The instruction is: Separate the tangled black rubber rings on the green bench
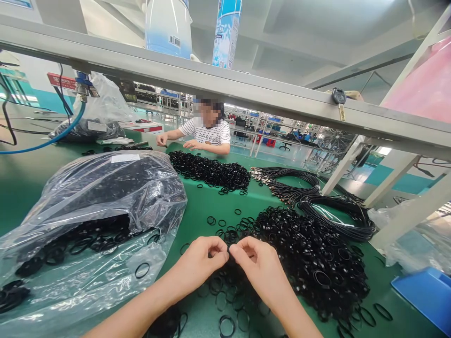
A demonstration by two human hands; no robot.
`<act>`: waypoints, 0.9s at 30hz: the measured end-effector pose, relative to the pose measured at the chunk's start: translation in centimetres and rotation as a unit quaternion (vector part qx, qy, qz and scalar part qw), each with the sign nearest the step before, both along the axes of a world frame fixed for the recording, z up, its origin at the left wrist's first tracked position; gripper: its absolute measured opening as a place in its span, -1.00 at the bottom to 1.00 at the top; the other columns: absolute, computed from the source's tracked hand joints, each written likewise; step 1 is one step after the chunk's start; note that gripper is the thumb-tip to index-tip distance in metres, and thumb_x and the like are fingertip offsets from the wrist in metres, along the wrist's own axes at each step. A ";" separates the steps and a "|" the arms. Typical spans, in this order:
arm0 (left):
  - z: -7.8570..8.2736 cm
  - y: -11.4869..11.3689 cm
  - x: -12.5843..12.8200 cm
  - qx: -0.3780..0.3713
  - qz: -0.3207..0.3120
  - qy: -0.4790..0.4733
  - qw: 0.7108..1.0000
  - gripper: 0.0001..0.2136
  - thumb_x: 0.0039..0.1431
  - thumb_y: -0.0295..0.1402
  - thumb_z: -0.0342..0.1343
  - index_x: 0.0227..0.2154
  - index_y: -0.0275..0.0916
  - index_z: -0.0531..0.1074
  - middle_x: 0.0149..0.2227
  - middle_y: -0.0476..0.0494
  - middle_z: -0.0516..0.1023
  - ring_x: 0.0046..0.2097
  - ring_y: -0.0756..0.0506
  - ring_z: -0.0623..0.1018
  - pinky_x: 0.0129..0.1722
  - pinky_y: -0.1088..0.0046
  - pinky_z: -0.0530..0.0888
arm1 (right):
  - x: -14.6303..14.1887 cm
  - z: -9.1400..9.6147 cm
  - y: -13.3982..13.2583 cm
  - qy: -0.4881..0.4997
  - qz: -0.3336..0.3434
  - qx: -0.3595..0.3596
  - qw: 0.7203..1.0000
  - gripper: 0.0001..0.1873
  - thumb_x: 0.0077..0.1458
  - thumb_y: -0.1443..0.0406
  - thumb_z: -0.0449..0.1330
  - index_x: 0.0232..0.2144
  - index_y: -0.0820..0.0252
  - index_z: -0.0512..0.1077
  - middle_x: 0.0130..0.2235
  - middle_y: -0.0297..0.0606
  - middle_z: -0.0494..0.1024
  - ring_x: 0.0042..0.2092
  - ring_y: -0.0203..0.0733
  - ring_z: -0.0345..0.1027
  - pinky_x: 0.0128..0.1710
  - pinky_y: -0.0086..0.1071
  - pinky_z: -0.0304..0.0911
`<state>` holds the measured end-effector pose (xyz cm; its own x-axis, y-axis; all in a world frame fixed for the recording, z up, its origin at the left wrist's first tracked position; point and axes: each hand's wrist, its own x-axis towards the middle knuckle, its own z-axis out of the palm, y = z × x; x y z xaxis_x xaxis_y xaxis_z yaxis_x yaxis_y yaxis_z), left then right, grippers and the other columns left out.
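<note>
My left hand [206,258] and my right hand [256,256] meet in the middle of the view, thumb and forefinger of each pinched together. Between their fingertips shows a small dark bit of a black ring [229,250], mostly covered by the fingers. Close to my right hand lies a big heap of thin black rings [310,253], spreading under both hands. Loose rings [226,325] are scattered below my wrists. Left of my left forearm, a clear plastic bag [116,188] full of black rings lies with its mouth toward me, and a single ring [142,270] rests on its film.
Across the green table [207,199], a person in a striped shirt [211,134] works behind another ring heap [211,170]. Coiled black cables [334,218] lie at the right, near a blue bin [424,295]. A metal shelf beam [246,87] crosses above, carrying a spray can [227,35].
</note>
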<state>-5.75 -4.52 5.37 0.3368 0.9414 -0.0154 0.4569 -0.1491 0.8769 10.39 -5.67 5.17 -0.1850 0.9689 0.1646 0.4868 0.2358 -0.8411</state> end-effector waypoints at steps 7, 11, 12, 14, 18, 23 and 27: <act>0.2 0.2 -0.6 0.017 0.005 0.030 0.999 -0.85 0.08 -0.34 -0.04 -0.53 -0.22 0.35 -0.55 0.10 0.31 -0.50 0.00 0.27 -0.49 0.52 0.16 | 2.1 0.4 0.9 -0.123 -0.053 0.055 0.989 -0.82 0.11 0.33 0.11 -0.54 0.14 0.31 -0.43 -0.39 0.42 -0.39 -0.25 0.28 -0.40 -0.41 0.10; -0.1 0.5 -1.0 0.041 0.011 0.064 0.997 -0.81 0.02 -0.21 0.11 -0.57 -0.20 0.36 -0.51 0.08 0.39 -0.47 -0.02 0.33 -0.50 0.52 0.17 | 3.7 2.1 0.7 -0.350 -0.115 0.118 0.922 -0.65 0.00 0.19 0.28 -0.66 0.16 0.25 -0.47 -0.33 0.41 -0.34 -0.12 0.28 -0.41 -0.34 0.02; -0.2 0.6 -1.1 0.061 0.012 0.073 0.995 -0.80 -0.02 -0.20 0.15 -0.58 -0.20 0.36 -0.49 0.07 0.40 -0.44 -0.04 0.36 -0.48 0.51 0.19 | 3.7 2.5 0.3 -0.388 -0.107 0.120 0.908 -0.63 -0.04 0.17 0.32 -0.68 0.16 0.25 -0.48 -0.32 0.42 -0.33 -0.10 0.29 -0.42 -0.33 0.01; -0.3 0.7 -1.3 0.101 0.011 0.079 0.992 -0.84 -0.05 -0.26 0.19 -0.58 -0.19 0.36 -0.45 0.06 0.41 -0.37 -0.06 0.40 -0.41 0.50 0.24 | 2.9 3.0 -0.6 -0.409 -0.039 0.097 0.906 -0.70 -0.07 0.22 0.35 -0.64 0.15 0.33 -0.45 -0.33 0.46 -0.33 -0.12 0.32 -0.42 -0.34 0.03; 0.5 1.0 -1.8 0.124 0.010 0.055 0.991 -0.93 0.03 -0.45 0.03 -0.49 -0.18 0.38 -0.41 0.05 0.42 -0.34 -0.05 0.41 -0.37 0.50 0.29 | -0.7 1.8 -2.6 -0.353 0.182 0.046 0.916 -0.86 -0.10 0.30 0.38 -0.43 0.06 0.48 -0.38 -0.40 0.53 -0.28 -0.16 0.41 -0.36 -0.39 0.16; 1.3 1.3 -2.3 0.127 0.048 0.046 0.990 -0.88 0.09 -0.43 -0.05 -0.46 -0.20 0.39 -0.45 0.06 0.43 -0.46 -0.01 0.34 -0.46 0.50 0.25 | -5.8 -2.5 -3.3 -0.304 0.187 0.139 0.923 -0.52 0.04 0.37 0.24 0.04 0.09 0.32 0.00 -0.20 0.46 -0.09 0.00 0.35 -0.18 -0.25 0.27; 1.1 1.5 -2.4 0.121 0.054 0.038 0.990 -0.86 0.09 -0.40 -0.04 -0.43 -0.20 0.42 -0.42 0.04 0.48 -0.45 -0.02 0.35 -0.44 0.49 0.27 | -7.5 -4.1 -2.9 -0.292 0.190 0.179 0.920 -0.79 0.12 0.35 0.18 -0.17 0.02 0.46 -0.16 -0.26 0.55 -0.14 -0.02 0.36 -0.21 -0.22 0.28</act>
